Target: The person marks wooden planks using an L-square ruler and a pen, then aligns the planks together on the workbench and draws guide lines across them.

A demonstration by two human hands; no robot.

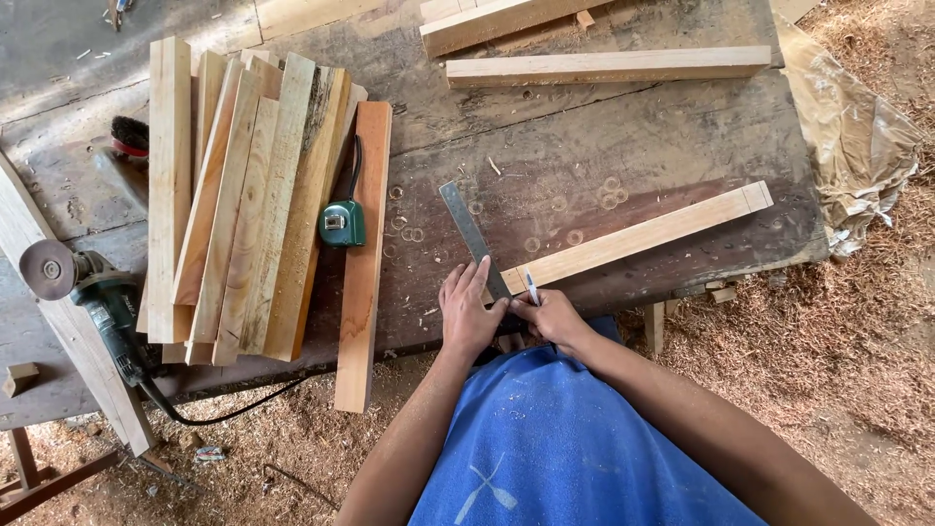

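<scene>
Hands meet at lower center: left hand (469, 317) flat, fingers spread, pressing steel square (474, 240) onto wood strip (638, 237); right hand (550, 317) closed on pen (532, 288) at strip's near end. Tape measure (343, 223) mid-left, by stacked boards (241, 200). Angle grinder (93, 292) far left.

Even, soft daylight, bright without harsh glare. The sawdust floor (857, 321) at right is lightest; shadow darkens the space beneath the counter (604, 146). Focus is sharp throughout, with slight wide-angle bending at the edges.
</scene>
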